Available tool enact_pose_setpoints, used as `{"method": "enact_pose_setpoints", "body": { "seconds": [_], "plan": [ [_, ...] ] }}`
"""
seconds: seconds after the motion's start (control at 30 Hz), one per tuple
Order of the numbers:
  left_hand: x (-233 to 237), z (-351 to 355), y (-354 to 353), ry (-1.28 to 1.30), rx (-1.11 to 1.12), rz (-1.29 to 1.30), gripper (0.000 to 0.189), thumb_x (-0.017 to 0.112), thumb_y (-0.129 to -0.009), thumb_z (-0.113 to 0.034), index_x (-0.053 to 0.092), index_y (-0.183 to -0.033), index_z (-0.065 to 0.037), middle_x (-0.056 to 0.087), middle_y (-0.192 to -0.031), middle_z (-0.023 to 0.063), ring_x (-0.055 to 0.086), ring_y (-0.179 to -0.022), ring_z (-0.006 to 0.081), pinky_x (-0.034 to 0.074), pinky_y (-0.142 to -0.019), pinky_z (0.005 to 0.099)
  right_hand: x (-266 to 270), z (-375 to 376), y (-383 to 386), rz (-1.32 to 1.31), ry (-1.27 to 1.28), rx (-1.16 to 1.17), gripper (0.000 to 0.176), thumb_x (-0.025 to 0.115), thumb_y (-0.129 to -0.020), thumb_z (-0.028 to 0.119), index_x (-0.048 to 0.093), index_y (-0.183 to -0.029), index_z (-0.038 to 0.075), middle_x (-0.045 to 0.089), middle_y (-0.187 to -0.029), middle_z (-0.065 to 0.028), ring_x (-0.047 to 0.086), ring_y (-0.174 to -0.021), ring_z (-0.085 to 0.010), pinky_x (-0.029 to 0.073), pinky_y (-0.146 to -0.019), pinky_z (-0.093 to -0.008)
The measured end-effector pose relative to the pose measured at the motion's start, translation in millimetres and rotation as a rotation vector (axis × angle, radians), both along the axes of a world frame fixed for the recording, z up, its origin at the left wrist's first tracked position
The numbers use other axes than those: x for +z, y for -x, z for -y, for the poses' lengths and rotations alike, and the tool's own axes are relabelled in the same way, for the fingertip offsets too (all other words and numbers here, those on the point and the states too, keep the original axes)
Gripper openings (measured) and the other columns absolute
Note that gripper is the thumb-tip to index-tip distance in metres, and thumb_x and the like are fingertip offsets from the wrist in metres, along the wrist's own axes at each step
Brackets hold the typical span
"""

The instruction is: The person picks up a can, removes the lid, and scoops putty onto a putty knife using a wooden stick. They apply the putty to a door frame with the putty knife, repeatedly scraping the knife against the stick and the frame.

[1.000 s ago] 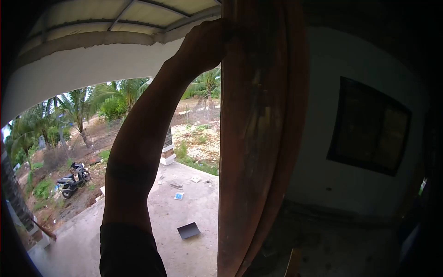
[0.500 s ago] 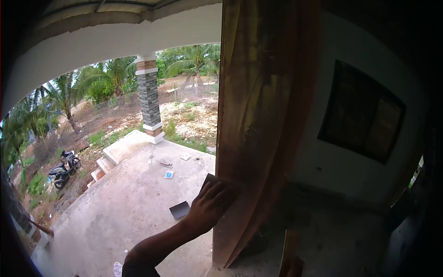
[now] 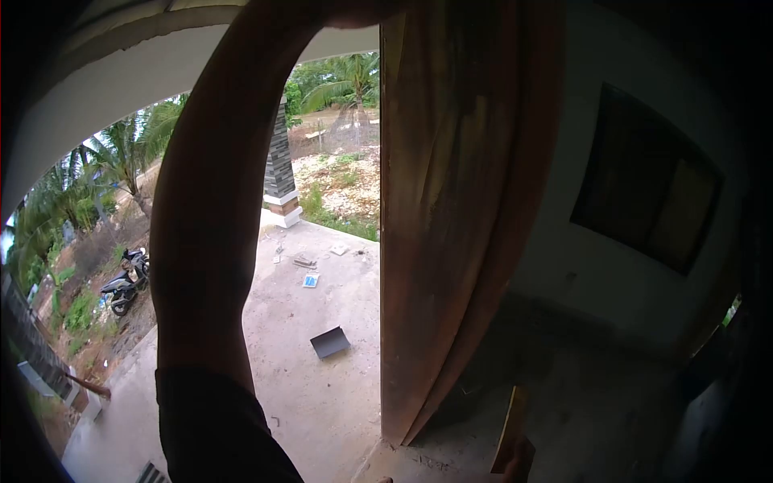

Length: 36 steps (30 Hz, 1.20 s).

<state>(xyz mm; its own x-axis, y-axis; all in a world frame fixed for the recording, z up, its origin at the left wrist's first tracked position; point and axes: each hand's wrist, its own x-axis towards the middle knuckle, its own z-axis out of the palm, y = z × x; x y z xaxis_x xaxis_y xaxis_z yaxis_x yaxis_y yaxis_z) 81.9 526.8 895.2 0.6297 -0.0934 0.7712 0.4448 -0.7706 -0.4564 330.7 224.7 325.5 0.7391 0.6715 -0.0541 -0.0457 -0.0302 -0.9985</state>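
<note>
My left arm reaches up across the view. Only the lower edge of my left hand (image 3: 358, 14) shows at the top, beside the upper part of a tall brown wooden door (image 3: 451, 241) with a patchy, stained surface. Its fingers and anything under them are out of sight. Low on the right, in deep shade, my right hand (image 3: 522, 460) is closed around a narrow wooden piece (image 3: 507, 427) with a lighter edge. A dark, slightly bent sheet (image 3: 330, 343) lies on the concrete floor left of the door.
A blue-and-white packet (image 3: 311, 280) and small scraps (image 3: 304, 262) lie on the porch floor (image 3: 322, 410). Beyond stand a stone-clad pillar (image 3: 279, 165) and a parked motorbike (image 3: 125, 282). A dark window (image 3: 648, 181) is in the shaded wall on the right.
My left hand has slid from the door's lower left edge, where it pressed a dark sheet, up to the top of the view. My right hand still holds the wooden piece.
</note>
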Motion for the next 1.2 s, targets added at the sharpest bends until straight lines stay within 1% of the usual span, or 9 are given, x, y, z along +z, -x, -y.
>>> {"method": "enact_pose_setpoints", "body": {
  "seconds": [0.07, 0.1, 0.33, 0.4, 0.53, 0.7, 1.03, 1.1, 1.2],
  "plan": [
    [-87.0, -22.3, 4.0, -0.26, -0.053, 0.048, 0.025, 0.061, -0.078, -0.007, 0.07, -0.1, -0.014, 0.07, -0.091, 0.0057, 0.067, -0.08, 0.0261, 0.055, -0.068, 0.0365, -6.5, 1.9, 3.7, 0.043, 0.055, -0.008, 0.04, 0.052, -0.096, 0.043, 0.056, -0.083, 0.005, 0.05, -0.078, 0.0032, 0.045, -0.075, -0.0103, 0.039, -0.063, -0.0299],
    [-131.6, 0.0, 2.8, 0.083, 0.008, 0.0, 0.054, 0.047, -0.069, 0.02, 0.069, -0.105, -0.013, 0.068, -0.107, 0.0046, 0.066, -0.094, 0.0232, 0.055, -0.079, 0.0347, 2.3, -1.0, 3.8, 0.109, 0.082, -0.045, 0.04, 0.052, -0.096, 0.043, 0.056, -0.083, 0.005, 0.05, -0.078, 0.0026, 0.045, -0.074, -0.0109, 0.04, -0.063, -0.0305],
    [-387.1, 44.6, 1.3, 0.375, 0.033, 0.146, 0.037, 0.061, -0.073, -0.002, 0.069, -0.108, -0.012, 0.062, -0.114, 0.0072, 0.057, -0.112, 0.0275, 0.053, -0.09, 0.0391, -0.9, -4.3, 2.0, 0.179, 0.024, 0.042, 0.036, 0.044, -0.098, 0.031, 0.046, -0.075, 0.004, 0.042, -0.07, 0.0016, 0.039, -0.07, -0.0079, 0.035, -0.059, -0.0285],
    [-421.7, 56.8, -4.5, 0.479, 0.01, 0.097, 0.04, 0.061, -0.072, -0.001, 0.068, -0.11, -0.012, 0.061, -0.116, 0.0085, 0.056, -0.113, 0.0272, 0.051, -0.092, 0.0402, -10.0, 1.2, -3.0, 0.071, -0.021, 0.121, 0.029, 0.049, -0.097, 0.033, 0.052, -0.094, 0.004, 0.049, -0.088, -0.0006, 0.045, -0.084, -0.0076, 0.039, -0.075, -0.0278],
    [-325.9, 60.6, -2.0, 0.417, -0.06, 0.145, 0.043, 0.057, -0.072, 0.003, 0.066, -0.113, -0.009, 0.06, -0.118, 0.0105, 0.056, -0.113, 0.0302, 0.05, -0.093, 0.0403, 48.5, -3.7, 15.5, 0.175, 0.002, 0.067, 0.036, 0.047, -0.098, 0.034, 0.044, -0.075, 0.006, 0.038, -0.072, 0.003, 0.036, -0.071, -0.0084, 0.034, -0.061, -0.0277],
    [-197.7, 14.7, -11.7, 0.096, -0.1, 0.228, 0.048, 0.056, -0.071, 0.01, 0.064, -0.115, -0.008, 0.062, -0.116, 0.0084, 0.058, -0.11, 0.0286, 0.054, -0.087, 0.0353, 26.7, 5.3, 2.7, 0.156, 0.062, 0.056, 0.039, 0.047, -0.098, 0.039, 0.051, -0.082, 0.003, 0.048, -0.077, 0.0011, 0.046, -0.074, -0.0088, 0.04, -0.066, -0.0268],
    [-504.3, 42.4, -8.2, 0.591, -0.005, 0.007, 0.042, 0.054, -0.08, -0.009, 0.063, -0.121, -0.009, 0.049, -0.135, 0.0125, 0.044, -0.127, 0.0359, 0.037, -0.105, 0.0533, 29.4, 23.1, -5.2, -0.045, 0.059, 0.072, 0.03, 0.052, -0.096, 0.038, 0.055, -0.09, 0.009, 0.05, -0.08, 0.0027, 0.05, -0.075, -0.007, 0.043, -0.066, -0.0252],
    [-493.1, 50.7, 4.8, 0.654, -0.034, -0.03, 0.041, 0.054, -0.08, -0.01, 0.063, -0.121, -0.01, 0.051, -0.133, 0.0122, 0.045, -0.127, 0.0349, 0.036, -0.106, 0.0534, 25.4, 12.7, 4.9, 0.003, 0.03, -0.044, 0.032, 0.049, -0.097, 0.037, 0.05, -0.081, 0.009, 0.046, -0.076, 0.0032, 0.046, -0.072, -0.0068, 0.04, -0.064, -0.0261],
    [-332.1, 52.5, 9.6, 0.403, 0.0, 0.147, 0.044, 0.056, -0.076, 0.004, 0.066, -0.116, -0.012, 0.062, -0.119, 0.0096, 0.055, -0.117, 0.03, 0.047, -0.099, 0.0446, 7.9, 9.2, 0.3, -0.101, -0.027, 0.002, 0.033, 0.047, -0.098, 0.035, 0.049, -0.078, 0.009, 0.044, -0.074, 0.0034, 0.043, -0.071, -0.0067, 0.038, -0.063, -0.0262]
  ]
}}
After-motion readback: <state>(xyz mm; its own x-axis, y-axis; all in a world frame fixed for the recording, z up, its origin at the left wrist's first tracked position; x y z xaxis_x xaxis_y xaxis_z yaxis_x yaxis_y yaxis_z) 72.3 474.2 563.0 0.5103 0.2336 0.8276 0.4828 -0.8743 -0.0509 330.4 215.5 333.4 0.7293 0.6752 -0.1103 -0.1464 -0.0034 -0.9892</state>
